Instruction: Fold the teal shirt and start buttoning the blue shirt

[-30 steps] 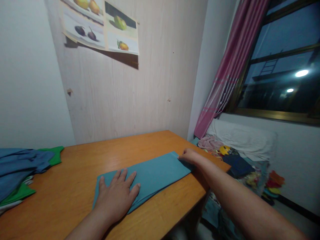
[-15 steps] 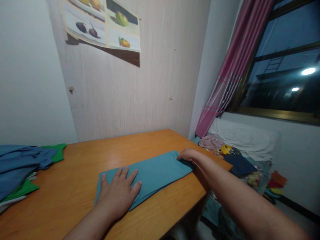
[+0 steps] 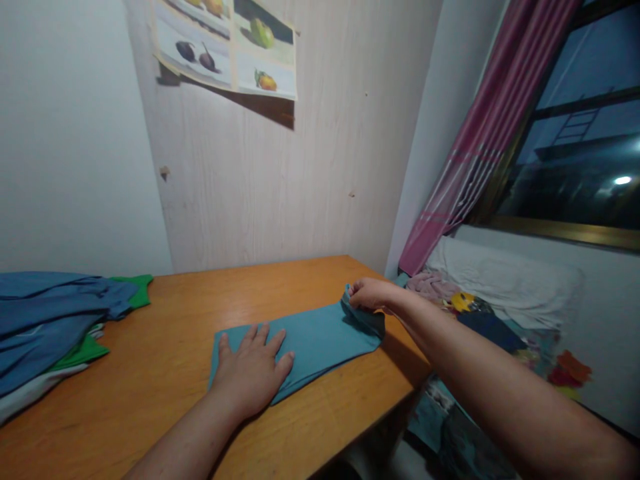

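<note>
A teal garment, folded into a long strip, lies on the orange wooden table. Which kind of garment it is, I cannot tell. My left hand rests flat on its left end with the fingers spread. At the far right end, my right hand pinches the far corner and holds it raised off the table. The lifted end curls up and shows a darker inner side, while the near right corner stays low on the table.
Blue, green and white clothes are heaped on the table's left. A wall rises behind, with fruit pictures on it. Past the table's right edge lie more clothes and a white cloth, beneath a pink curtain and window.
My right hand has lifted the garment's far right corner, which lay flat before. My left hand stays pressed on the left end. The whole view has shifted slightly.
</note>
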`<action>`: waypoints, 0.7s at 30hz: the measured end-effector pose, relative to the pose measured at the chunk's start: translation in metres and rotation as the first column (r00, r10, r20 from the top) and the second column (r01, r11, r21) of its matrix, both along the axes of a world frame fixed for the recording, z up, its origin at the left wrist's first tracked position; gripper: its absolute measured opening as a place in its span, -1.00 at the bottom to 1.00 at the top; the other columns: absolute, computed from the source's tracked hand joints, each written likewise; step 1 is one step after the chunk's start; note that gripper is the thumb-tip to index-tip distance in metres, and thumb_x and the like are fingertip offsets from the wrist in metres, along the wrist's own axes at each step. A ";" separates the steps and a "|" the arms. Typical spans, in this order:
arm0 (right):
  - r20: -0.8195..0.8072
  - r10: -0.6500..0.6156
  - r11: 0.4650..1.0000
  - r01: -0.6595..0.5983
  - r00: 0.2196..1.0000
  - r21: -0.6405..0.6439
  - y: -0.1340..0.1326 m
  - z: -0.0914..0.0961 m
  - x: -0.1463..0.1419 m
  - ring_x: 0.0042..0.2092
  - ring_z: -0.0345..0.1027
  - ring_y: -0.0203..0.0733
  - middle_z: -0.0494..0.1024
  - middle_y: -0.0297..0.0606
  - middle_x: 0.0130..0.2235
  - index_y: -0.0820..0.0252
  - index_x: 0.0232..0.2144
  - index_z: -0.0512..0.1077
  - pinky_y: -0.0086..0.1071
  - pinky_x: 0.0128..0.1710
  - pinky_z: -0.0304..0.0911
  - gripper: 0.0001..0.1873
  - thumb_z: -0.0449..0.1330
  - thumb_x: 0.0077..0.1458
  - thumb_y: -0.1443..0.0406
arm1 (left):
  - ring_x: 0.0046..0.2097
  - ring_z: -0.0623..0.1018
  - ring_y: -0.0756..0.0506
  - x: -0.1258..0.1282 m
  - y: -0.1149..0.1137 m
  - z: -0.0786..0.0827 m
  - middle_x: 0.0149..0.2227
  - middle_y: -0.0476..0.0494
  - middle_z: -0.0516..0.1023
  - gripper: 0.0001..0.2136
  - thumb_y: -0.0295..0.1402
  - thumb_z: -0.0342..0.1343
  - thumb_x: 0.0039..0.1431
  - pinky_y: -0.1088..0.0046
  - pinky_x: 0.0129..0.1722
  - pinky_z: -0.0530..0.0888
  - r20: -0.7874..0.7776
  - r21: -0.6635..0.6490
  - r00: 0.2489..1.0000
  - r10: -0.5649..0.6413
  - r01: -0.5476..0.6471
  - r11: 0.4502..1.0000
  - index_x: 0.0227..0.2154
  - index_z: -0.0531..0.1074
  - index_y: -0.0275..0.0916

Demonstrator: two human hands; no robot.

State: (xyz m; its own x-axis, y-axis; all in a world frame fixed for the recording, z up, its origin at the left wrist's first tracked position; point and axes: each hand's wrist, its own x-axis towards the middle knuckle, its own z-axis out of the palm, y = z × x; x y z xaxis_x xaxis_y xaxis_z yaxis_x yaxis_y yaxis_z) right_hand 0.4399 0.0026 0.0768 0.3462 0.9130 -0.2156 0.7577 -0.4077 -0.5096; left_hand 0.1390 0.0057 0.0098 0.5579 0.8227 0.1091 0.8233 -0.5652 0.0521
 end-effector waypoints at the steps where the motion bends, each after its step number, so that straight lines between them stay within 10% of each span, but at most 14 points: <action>1: -0.006 0.006 1.000 -0.006 1.000 0.009 0.001 -0.001 -0.003 -0.59 0.13 -0.38 0.28 -0.46 -0.64 0.20 -0.54 0.41 -0.49 -0.58 0.02 -0.94 0.25 -0.17 0.39 | 0.38 0.10 -0.40 0.000 0.000 0.000 0.37 -0.28 0.13 -0.41 0.05 -0.28 0.29 -0.45 0.19 -0.14 0.001 0.000 1.000 0.000 0.000 1.000 0.27 0.26 -0.04; 9: 0.009 -0.117 0.991 0.116 0.993 0.064 0.001 -0.010 0.008 -0.52 0.25 -0.35 0.41 -0.37 -0.54 0.28 -0.48 0.46 -0.49 -0.57 0.08 -0.93 0.21 0.02 0.37 | 0.38 0.09 -0.39 -0.001 0.000 -0.002 0.37 -0.27 0.12 -0.40 0.05 -0.29 0.29 -0.44 0.19 -0.14 0.011 -0.006 1.000 -0.002 0.002 1.000 0.28 0.25 -0.03; 15: -0.021 -0.222 0.974 0.221 0.975 -0.043 -0.021 -0.015 0.040 -0.02 0.40 -0.07 0.43 -0.13 0.07 0.21 0.06 0.37 -0.10 -0.06 0.39 -0.63 0.18 0.27 0.18 | 0.38 0.10 -0.39 0.000 -0.001 0.002 0.37 -0.29 0.12 -0.41 0.03 -0.28 0.29 -0.44 0.19 -0.13 -0.019 -0.006 1.000 0.003 -0.003 1.000 0.28 0.25 -0.06; 21: -0.100 -0.229 0.970 0.218 0.968 -0.107 -0.034 -0.026 0.058 -0.33 0.48 -0.19 0.59 -0.15 -0.29 0.26 -0.31 0.53 -0.38 -0.38 0.35 -0.55 0.12 0.23 -0.02 | 0.37 0.10 -0.41 -0.002 0.004 -0.005 0.36 -0.28 0.14 -0.41 0.05 -0.27 0.28 -0.44 0.19 -0.13 -0.007 0.024 1.000 -0.006 0.006 1.000 0.28 0.25 -0.02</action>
